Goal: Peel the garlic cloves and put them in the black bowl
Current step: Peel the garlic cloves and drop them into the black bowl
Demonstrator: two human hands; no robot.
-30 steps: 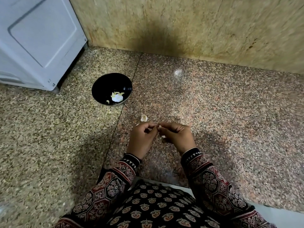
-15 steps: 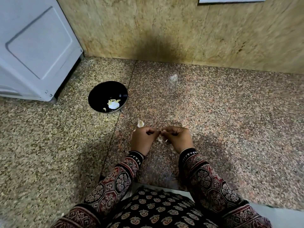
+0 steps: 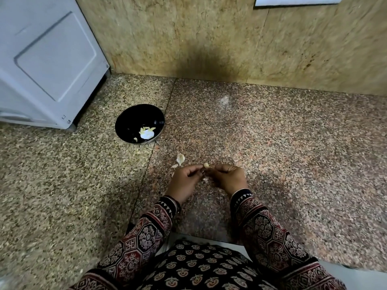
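My left hand point(image 3: 185, 181) and my right hand point(image 3: 227, 177) meet fingertip to fingertip low over the speckled stone floor. Between the fingertips a small pale garlic clove point(image 3: 206, 165) shows, pinched by my right hand with my left fingers touching it. A loose garlic clove or skin point(image 3: 180, 159) lies on the floor just beyond my left hand. A scrap of skin point(image 3: 205, 180) lies under my hands. The black bowl point(image 3: 129, 119) stands farther away to the left, with a few pale garlic pieces point(image 3: 147, 133) at its bottom.
A white appliance point(image 3: 48, 63) stands at the far left, close behind the bowl. A beige stone wall point(image 3: 230, 42) closes off the floor ahead. My patterned sleeves and lap fill the bottom of the view.
The hands stay together on the clove; it now sticks out more visibly above the fingertips. The camera has tilted up a little, showing more wall.
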